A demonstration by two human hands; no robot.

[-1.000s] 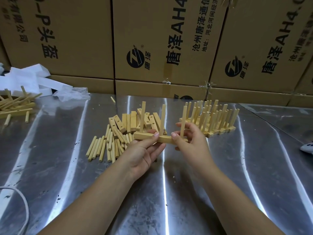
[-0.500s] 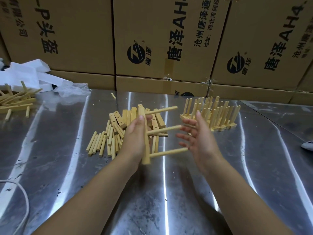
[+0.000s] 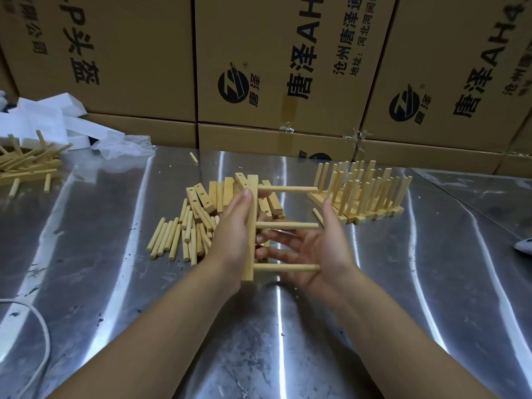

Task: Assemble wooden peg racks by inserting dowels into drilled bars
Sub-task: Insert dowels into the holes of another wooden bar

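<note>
My left hand (image 3: 230,234) grips a wooden bar (image 3: 250,254) stood on end above the steel table (image 3: 115,283). Three dowels (image 3: 288,225) stick out of it to the right. The flat palm of my right hand (image 3: 325,249) lies against the dowel tips, its straight fingers pointing left under the middle dowel. Behind my left hand lie a heap of drilled bars (image 3: 213,194) and a row of loose dowels (image 3: 172,237). Several finished peg racks (image 3: 365,197) stand in a tight group at the back right.
Stacked cardboard boxes (image 3: 288,67) wall off the table's back edge. At the far left are white foam pieces (image 3: 49,116) and more wooden parts (image 3: 26,165). A white cable (image 3: 37,326) curls at the lower left. A white object (image 3: 524,246) shows at the right edge.
The rack went from lying level with pegs upright to standing on end with pegs pointing right. My right hand let go of a peg, opened and came against the peg tips.
</note>
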